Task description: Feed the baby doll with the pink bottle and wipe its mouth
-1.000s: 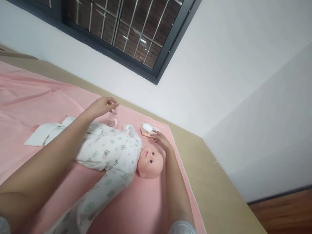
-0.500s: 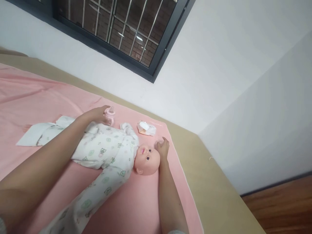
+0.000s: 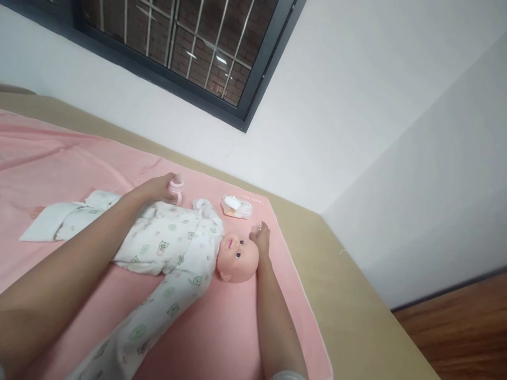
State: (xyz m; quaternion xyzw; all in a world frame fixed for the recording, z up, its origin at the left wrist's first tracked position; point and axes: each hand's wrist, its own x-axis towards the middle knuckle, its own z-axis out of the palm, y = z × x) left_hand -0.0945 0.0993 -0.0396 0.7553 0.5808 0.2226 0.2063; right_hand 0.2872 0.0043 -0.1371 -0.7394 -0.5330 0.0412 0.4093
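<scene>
My left hand [image 3: 160,187] is closed round a small baby bottle [image 3: 176,188] with a pink collar and a clear teat, held upright just past the doll's body. A bald baby doll [image 3: 237,261] in a white printed outfit [image 3: 166,240] lies on its back, its head to the right. Beyond the doll's head, my right hand [image 3: 262,241] has its fingers round a small clear, pinkish cap [image 3: 255,229], partly hidden by the fingers. Between the two hands lies a small white packet of wipes [image 3: 236,206], apart from both.
A pink cloth [image 3: 222,327] covers much of the tan surface [image 3: 328,279] under the doll. Behind stands a white wall [image 3: 285,158] with a dark-framed, barred window [image 3: 198,47]. At lower right is a brown wood-grain surface [image 3: 463,327].
The view has shifted slightly, so everything sits a little further left. Both hands keep their holds. The doll and the packet stay put on the cloth.
</scene>
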